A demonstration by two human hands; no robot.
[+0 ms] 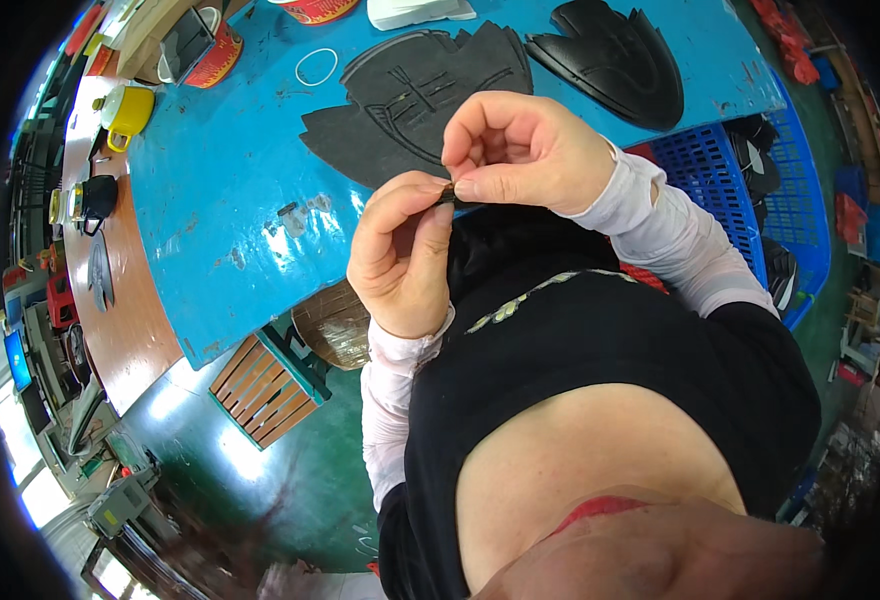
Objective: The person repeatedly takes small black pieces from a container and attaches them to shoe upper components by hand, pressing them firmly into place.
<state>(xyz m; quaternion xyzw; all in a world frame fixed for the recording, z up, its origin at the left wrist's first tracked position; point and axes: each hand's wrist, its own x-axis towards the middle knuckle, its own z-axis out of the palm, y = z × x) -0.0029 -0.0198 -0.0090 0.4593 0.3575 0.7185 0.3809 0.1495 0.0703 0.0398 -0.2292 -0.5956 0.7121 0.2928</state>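
Note:
Close in front of my body, above the near edge of the blue table (220, 240), both hands meet at a small dark piece (447, 196), too small to make out. My left hand (400, 250) pinches it between thumb and fingers. From the other side, my right hand (535, 155) has thumb and forefinger pressed at the same piece, its other fingers curled. Beyond the hands lies a flat black shaped sheet (410, 90) with slits and raised lines, apparently stacked. To its right rests a glossier black piece (620, 65) with a rounded end.
A blue plastic crate (698, 165) stands to the right, with dark shoes (760, 170) beside it. Red tubs (218, 55), a white ring (316, 67) and a white stack (415, 10) sit farther back. A yellow mug (132, 110) is at left; below, a slatted stool (265, 390).

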